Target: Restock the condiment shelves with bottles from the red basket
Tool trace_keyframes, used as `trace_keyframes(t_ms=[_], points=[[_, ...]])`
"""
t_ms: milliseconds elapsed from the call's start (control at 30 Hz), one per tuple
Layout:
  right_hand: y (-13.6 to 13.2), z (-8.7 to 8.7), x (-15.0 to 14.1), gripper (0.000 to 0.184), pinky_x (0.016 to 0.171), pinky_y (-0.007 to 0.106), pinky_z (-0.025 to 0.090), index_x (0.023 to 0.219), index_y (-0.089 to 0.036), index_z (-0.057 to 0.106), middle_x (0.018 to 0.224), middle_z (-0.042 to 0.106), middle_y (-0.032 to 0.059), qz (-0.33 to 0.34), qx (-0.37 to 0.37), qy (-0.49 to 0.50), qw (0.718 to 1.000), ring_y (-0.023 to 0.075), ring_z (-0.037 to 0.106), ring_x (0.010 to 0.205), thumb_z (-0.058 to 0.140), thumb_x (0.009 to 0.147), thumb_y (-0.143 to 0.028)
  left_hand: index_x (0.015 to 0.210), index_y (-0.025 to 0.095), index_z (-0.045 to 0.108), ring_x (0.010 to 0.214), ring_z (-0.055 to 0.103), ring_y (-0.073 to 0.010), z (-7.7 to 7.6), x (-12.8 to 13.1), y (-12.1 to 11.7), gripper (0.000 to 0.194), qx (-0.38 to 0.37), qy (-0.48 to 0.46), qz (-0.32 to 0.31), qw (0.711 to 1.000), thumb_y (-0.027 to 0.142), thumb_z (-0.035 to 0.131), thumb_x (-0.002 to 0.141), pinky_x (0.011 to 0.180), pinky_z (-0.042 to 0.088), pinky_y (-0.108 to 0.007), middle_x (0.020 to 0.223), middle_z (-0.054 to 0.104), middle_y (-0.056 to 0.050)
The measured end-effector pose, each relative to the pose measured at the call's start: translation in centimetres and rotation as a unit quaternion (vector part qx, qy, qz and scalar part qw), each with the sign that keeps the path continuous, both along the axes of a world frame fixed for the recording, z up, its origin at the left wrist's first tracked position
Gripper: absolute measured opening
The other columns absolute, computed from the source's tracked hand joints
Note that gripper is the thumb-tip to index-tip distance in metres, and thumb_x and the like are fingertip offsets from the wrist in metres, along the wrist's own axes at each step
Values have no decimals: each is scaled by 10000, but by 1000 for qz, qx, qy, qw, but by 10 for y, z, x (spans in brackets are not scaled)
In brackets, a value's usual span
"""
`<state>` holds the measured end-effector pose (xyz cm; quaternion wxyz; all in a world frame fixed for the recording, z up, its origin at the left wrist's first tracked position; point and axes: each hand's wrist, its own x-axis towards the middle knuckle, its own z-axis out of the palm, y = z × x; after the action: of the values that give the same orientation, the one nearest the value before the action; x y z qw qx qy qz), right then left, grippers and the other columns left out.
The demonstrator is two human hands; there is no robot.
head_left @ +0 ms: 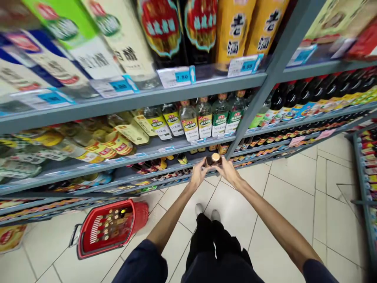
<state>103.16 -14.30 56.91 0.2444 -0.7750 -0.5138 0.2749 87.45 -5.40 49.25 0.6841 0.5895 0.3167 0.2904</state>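
Both my arms reach down toward the low shelves in a shop aisle. Between my hands is a small dark bottle [214, 158] with a tan cap. My left hand [200, 173] closes on its left side and my right hand [227, 169] closes on its right side. The bottle is held just in front of the grey shelf edge [165, 150], near a slanted shelf post [250, 114]. Most of the bottle's body is hidden by my fingers.
Grey shelves hold rows of sauce and vinegar bottles [203, 120] with price tags [182, 76]. A red shopping basket [108, 227] with several items stands on the tiled floor at the left. Another rack [368, 173] lines the right. My shoes [207, 212] stand below the hands.
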Motion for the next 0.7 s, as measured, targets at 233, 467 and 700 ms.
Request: trace_keyframes(t_ms=[233,467,700], points=[[22,-84,58,570,1098,490,522,1516,-189,450,1389,660,171,-1,65,-25,998,291,654,1275,567,1000,-401,1395,178,630,1324,592,-279,-80,72,15,461,60,5,54,997,241,625,938,1104,533,-430,1427,588,-160],[31,-117,68,604,1104,480,532,1499,-190,536,1306,712,173,-50,70,-46,995,304,681,1238,470,1034,-569,1222,154,698,1152,645,-279,-116,95,25,392,66,29,36,997,437,664,953,964,594,-394,1241,655,-162],[32,-149,73,616,1033,471,570,1433,-152,577,1159,750,185,-107,43,-35,993,306,731,1100,458,1033,-606,1132,147,739,1152,653,-306,-140,108,33,382,110,63,17,992,473,691,939,1073,514,-447,1198,695,-184]])
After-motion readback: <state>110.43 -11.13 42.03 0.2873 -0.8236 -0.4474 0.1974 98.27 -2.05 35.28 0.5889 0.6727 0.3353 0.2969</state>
